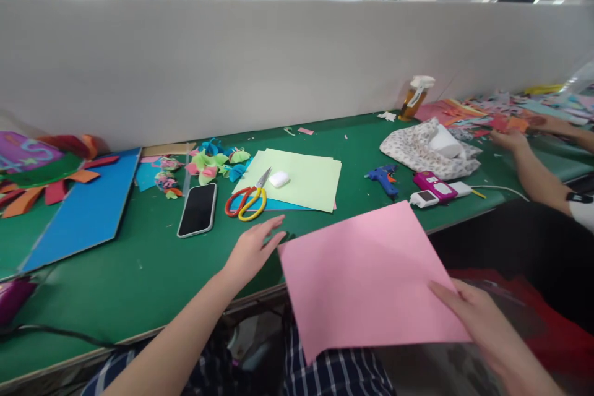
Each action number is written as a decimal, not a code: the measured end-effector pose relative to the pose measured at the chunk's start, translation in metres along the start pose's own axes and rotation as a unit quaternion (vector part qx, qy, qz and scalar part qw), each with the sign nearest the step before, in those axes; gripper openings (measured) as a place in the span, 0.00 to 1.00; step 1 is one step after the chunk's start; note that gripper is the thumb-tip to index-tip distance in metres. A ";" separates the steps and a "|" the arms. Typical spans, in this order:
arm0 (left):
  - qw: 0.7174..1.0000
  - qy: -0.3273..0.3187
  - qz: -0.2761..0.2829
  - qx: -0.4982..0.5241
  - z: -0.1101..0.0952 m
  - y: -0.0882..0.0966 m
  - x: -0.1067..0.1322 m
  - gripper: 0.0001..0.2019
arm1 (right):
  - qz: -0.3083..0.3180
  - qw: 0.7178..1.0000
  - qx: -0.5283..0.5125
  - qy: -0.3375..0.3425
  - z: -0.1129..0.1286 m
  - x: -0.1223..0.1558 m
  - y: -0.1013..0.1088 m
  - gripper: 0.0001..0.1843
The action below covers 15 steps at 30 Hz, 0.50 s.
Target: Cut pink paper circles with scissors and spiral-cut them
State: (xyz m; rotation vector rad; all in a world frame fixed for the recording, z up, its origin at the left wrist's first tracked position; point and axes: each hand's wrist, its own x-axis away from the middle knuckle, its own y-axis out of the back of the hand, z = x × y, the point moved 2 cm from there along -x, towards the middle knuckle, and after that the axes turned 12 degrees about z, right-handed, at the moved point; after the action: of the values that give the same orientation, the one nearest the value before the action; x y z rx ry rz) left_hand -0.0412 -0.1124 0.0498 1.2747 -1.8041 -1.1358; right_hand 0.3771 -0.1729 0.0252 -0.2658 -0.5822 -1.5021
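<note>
Because the pink sheet [366, 278] is pinched at one side only, its support is the point to watch. In the head view, the right-hand grip [480, 309] clasps the sheet's right edge, the thumb laid over the upper face and the other fingers mostly hidden. The left-hand grip [253, 250] holds nothing that shows, its fingers parted just beside the sheet's far left corner; whether a fingertip touches it, I cannot tell. The sheet is held above the person's lap [343, 374], its far part overlapping the green bench [153, 272] from this angle, and its near left corner bends out of flat.

To handle it well, a light pinch should serve, since a hard-pressed thumb could crease the paper. Bringing the left fingers onto the free edge would share the load and ease out that bend. It also seems wise to steer wide of the scissors [258, 188], whose blades lie on the pale green sheets [318, 182] and could snag a loose edge.
</note>
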 end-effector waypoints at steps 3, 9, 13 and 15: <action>0.996 -0.047 0.026 -0.076 -0.001 0.000 -0.051 0.20 | -0.055 0.986 -0.146 -0.065 -0.010 0.017 0.036 0.24; 0.966 -0.105 0.122 -0.205 -0.003 -0.003 -0.125 0.27 | -0.213 0.954 -0.193 -0.091 -0.029 0.037 0.090 0.15; 0.940 -0.128 0.179 -0.261 0.000 -0.005 -0.135 0.28 | -0.263 0.950 -0.154 -0.065 -0.033 0.037 0.105 0.08; 0.930 -0.130 0.197 -0.280 0.000 -0.006 -0.138 0.31 | -0.267 0.951 -0.145 -0.049 -0.029 0.034 0.104 0.09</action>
State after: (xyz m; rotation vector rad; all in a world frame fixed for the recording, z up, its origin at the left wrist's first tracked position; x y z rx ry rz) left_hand 0.0058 0.0172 0.0410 0.4236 -1.6341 -1.4832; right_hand 0.4833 -0.2092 0.0376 -0.4358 -0.5351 -2.1150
